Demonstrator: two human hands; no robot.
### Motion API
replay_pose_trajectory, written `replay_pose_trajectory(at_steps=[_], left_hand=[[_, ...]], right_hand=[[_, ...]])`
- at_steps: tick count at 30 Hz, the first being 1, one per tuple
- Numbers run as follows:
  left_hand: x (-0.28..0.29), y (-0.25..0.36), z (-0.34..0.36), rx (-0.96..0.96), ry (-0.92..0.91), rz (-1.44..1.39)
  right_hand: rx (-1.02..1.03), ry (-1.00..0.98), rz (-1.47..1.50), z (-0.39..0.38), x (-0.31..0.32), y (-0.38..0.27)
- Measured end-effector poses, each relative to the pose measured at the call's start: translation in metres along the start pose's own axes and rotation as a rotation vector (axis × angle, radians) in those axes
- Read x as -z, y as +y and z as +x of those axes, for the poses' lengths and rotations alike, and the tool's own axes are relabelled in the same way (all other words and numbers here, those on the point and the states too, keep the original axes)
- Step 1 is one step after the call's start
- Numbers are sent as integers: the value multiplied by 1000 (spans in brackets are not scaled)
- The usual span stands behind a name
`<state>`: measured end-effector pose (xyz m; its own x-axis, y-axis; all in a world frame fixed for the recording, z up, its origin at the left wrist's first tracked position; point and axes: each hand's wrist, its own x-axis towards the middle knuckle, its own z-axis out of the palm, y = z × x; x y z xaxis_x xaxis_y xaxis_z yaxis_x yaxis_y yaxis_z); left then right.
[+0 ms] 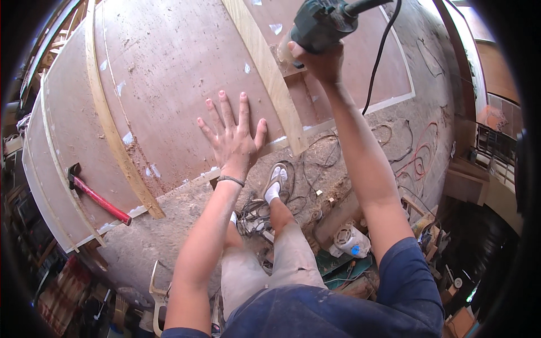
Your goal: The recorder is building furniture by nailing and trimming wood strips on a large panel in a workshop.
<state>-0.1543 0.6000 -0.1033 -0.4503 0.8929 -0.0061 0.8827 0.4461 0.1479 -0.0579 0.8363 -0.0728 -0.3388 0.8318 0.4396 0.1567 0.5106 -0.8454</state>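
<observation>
My left hand [234,141] lies flat with spread fingers on a large reddish-brown plywood panel [169,62], near its front edge. Up and to the right, my right hand [321,56] is wrapped round a dark green corded power tool [322,28]. The tool stands over the panel, just right of a long pale wooden strip [269,67]; its working end is mostly hidden. From it a black cord [378,67] hangs down past my right forearm. Sawdust and shavings are scattered over the panel.
Another wooden strip [117,141] crosses the panel on the left. Farther left lies a hammer [101,200] with a red handle. Black cables [256,217] tangle round my feet, and a red cord [420,163] coils on the floor. A white container [352,241] stands by my right leg.
</observation>
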Motion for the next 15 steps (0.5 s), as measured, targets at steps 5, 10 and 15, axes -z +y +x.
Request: replay_pose_trajectory(at_steps=[5, 10, 15], left_hand=[[8, 2, 2, 18, -47, 16], [9, 2, 3, 34, -95, 1], [3, -2, 10, 31, -98, -48]], right_hand=[[-36, -24, -106, 27, -17, 6], [-10, -46, -121, 51, -31, 8], [6, -59, -157, 71, -41, 15]])
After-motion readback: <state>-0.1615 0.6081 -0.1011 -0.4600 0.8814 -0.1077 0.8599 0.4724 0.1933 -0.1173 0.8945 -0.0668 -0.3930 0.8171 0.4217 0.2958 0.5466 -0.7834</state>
